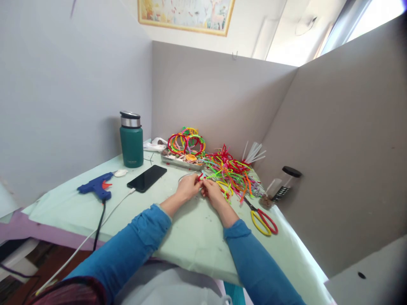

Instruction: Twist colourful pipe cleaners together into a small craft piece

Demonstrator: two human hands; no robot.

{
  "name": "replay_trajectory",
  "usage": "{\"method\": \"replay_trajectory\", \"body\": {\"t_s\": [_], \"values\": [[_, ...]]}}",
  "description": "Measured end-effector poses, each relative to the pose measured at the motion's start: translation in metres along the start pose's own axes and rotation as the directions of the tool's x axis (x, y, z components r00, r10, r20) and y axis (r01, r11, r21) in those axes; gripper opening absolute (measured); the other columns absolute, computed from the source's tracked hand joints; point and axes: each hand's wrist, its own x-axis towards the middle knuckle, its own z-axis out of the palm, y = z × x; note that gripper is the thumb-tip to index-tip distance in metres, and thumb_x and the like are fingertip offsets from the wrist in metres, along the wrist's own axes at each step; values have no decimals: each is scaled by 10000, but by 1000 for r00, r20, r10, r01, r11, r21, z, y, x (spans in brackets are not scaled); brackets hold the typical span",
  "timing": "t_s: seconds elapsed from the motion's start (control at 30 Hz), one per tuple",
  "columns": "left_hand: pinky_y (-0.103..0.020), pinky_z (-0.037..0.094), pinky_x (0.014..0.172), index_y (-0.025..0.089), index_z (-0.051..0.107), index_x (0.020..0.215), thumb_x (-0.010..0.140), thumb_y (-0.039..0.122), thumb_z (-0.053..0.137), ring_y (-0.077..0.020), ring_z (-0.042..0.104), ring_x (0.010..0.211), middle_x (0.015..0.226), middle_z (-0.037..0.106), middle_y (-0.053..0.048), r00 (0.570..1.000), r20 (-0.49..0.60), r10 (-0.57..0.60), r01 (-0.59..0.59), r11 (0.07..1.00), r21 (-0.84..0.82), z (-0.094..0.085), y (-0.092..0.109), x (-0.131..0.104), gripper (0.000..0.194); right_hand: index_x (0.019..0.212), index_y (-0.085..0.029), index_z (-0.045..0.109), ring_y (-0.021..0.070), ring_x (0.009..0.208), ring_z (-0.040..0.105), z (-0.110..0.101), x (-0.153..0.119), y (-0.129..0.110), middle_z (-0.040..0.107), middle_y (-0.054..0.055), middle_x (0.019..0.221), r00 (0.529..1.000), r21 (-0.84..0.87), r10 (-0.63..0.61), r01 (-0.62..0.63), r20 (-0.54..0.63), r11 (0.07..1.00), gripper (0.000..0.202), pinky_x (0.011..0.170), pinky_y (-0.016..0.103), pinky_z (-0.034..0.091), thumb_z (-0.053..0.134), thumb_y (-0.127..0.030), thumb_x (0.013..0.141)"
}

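My left hand (188, 187) and my right hand (213, 192) meet over the middle of the table, fingertips almost touching. Between them is a short red pipe cleaner (200, 177), pinched by my left fingers, with a small pale-blue bit beside it. My right fingers are also closed at this spot; exactly what they grip is partly hidden. Just beyond lies a tangled heap of colourful pipe cleaners (227, 167). Scissors (262, 220) with one yellow and one red handle rest to the right of my right hand.
A metal tray (181, 162) carries fuzzy coloured rings (178, 144). At left are a green flask (132, 146), a black phone (146, 178) on a white cable, and a blue glue gun (97, 185). A clear black-lidded container (282, 186) stands right, by grey partitions (216, 93).
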Motion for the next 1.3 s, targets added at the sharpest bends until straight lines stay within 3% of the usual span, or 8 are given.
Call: {"method": "replay_trajectory", "body": {"t_s": [1.3], "values": [[-236, 351, 589, 191, 579, 839, 819, 365, 453, -150, 566, 681, 733, 638, -27, 999, 34, 21, -23, 998, 61, 4, -3, 1, 216, 691, -155, 559, 68, 422, 433, 0, -1, 0, 509, -28, 513, 1000, -28, 5, -5, 11, 1000, 360, 388, 202, 319, 622, -508, 659]]}}
